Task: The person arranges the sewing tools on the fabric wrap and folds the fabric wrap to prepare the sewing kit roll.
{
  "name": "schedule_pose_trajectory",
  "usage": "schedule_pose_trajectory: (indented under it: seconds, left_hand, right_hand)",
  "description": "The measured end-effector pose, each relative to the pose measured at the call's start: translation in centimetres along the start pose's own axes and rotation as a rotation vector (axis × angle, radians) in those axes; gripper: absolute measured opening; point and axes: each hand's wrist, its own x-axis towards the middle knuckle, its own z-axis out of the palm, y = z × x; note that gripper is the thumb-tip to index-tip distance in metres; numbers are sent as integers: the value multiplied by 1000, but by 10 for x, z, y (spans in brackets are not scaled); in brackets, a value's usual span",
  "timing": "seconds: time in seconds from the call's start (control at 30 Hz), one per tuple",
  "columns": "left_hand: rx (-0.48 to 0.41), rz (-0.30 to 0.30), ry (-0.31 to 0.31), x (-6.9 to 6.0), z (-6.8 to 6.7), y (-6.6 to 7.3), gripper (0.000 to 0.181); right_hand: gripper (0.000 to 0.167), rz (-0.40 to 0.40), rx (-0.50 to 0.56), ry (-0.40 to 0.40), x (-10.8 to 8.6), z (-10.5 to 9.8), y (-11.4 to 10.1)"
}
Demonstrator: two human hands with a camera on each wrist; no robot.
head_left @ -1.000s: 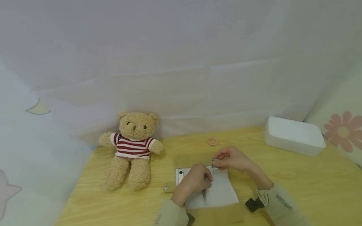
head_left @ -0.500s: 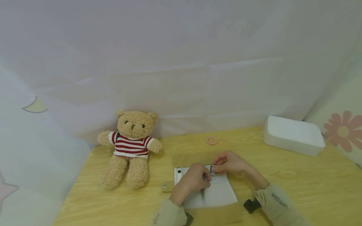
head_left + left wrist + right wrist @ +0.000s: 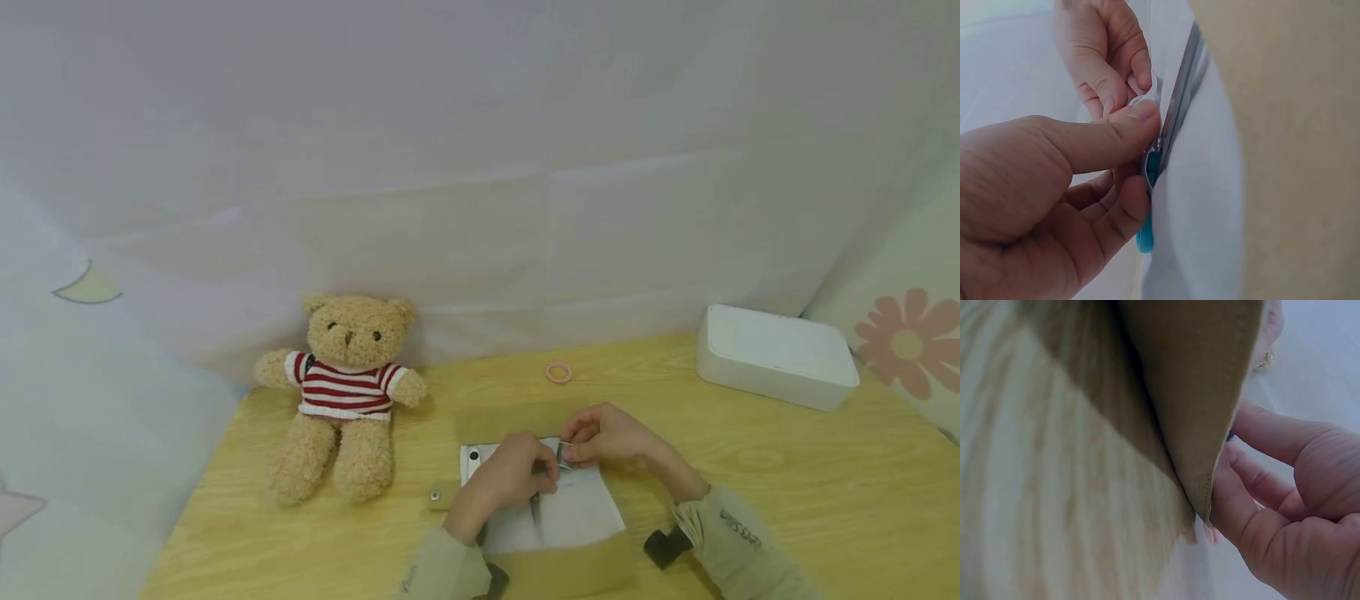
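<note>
A tan fabric case with a white lining lies spread on the table. My left hand bends over its upper middle; close up, my left thumb and fingers pinch the white cloth beside a metal strip and a teal piece. At the upper right edge my right hand pinches a small silver-edged piece. In the right wrist view, my right fingers are at the raised tan edge; what lies between them is mostly hidden.
A teddy bear in a striped sweater sits at the left. A pink ring lies behind the case. The white box stands at the back right. A snap tab sticks out left of the case.
My right hand has come down with the small silver-edged piece, from above the case's upper edge onto the white lining. My left hand has hardly moved on the case.
</note>
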Motion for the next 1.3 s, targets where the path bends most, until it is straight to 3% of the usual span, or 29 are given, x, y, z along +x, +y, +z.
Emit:
schedule_pose_trajectory:
  seconds: [0.17,0.47,0.67,0.9,1.3]
  left_hand:
    - [-8,39,-1,1,-2,-2,17]
    - [-43,39,7,4,-2,-6,19]
    - [-19,72,-4,3,0,-7,18]
    - [-2,62,4,3,0,-5,14]
    - [-66,46,21,2,1,-5,13]
  right_hand:
    - [23,-14,0,-2,1,0,1]
    - [17,-45,-67,-9,2,-1,-2]
    - [13,-10,-34,24,2,5,-1]
    - [9,15,-26,74,2,7,0]
    - [8,-56,-101,18,2,5,0]
